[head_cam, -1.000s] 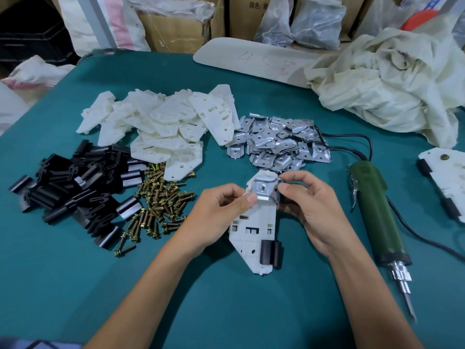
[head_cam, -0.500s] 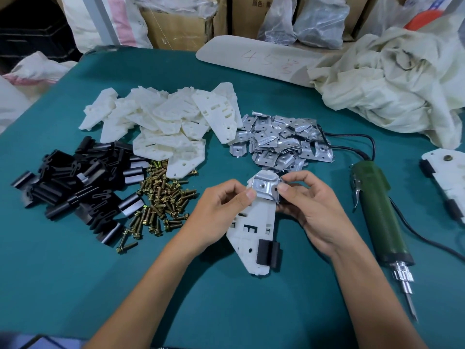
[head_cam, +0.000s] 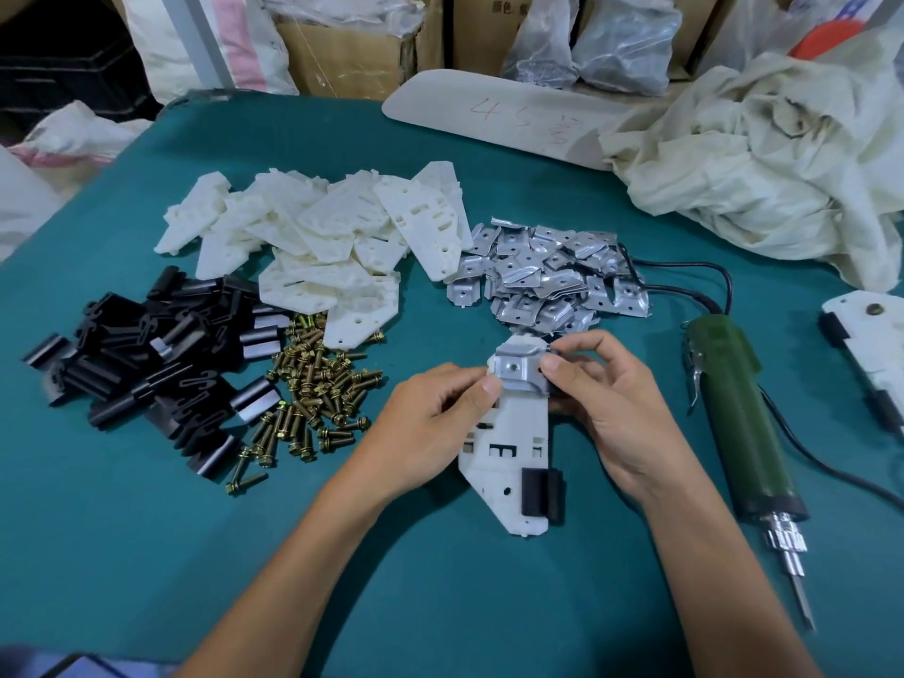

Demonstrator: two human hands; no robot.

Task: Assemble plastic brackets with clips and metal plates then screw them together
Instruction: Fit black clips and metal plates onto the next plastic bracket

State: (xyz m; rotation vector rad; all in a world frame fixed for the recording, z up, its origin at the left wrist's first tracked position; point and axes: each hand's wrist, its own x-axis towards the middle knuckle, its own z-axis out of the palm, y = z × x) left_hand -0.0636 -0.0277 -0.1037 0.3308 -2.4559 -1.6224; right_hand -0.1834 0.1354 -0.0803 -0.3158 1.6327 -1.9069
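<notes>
A white plastic bracket [head_cam: 508, 457] lies in front of me on the teal table, with a black clip [head_cam: 542, 492] fitted on its lower right edge. A metal plate [head_cam: 518, 371] sits on the bracket's far end. My left hand [head_cam: 430, 423] pinches the plate's left edge with the thumb on top. My right hand [head_cam: 611, 403] grips the plate's right side, thumb pressed on it. Loose piles lie beyond: white brackets [head_cam: 332, 247], black clips [head_cam: 146, 364], brass screws [head_cam: 313, 393] and metal plates [head_cam: 548, 281].
A green electric screwdriver [head_cam: 738, 413] lies to the right, bit pointing toward me, its black cable [head_cam: 685, 281] curling behind. An assembled bracket [head_cam: 870, 345] rests at the right edge. Crumpled cream cloth [head_cam: 763, 163], a white board [head_cam: 499, 119], boxes and bags line the far side.
Both hands stay on the plate and bracket; the plate has been pressed slightly flatter onto the bracket's end. The bracket has barely shifted.
</notes>
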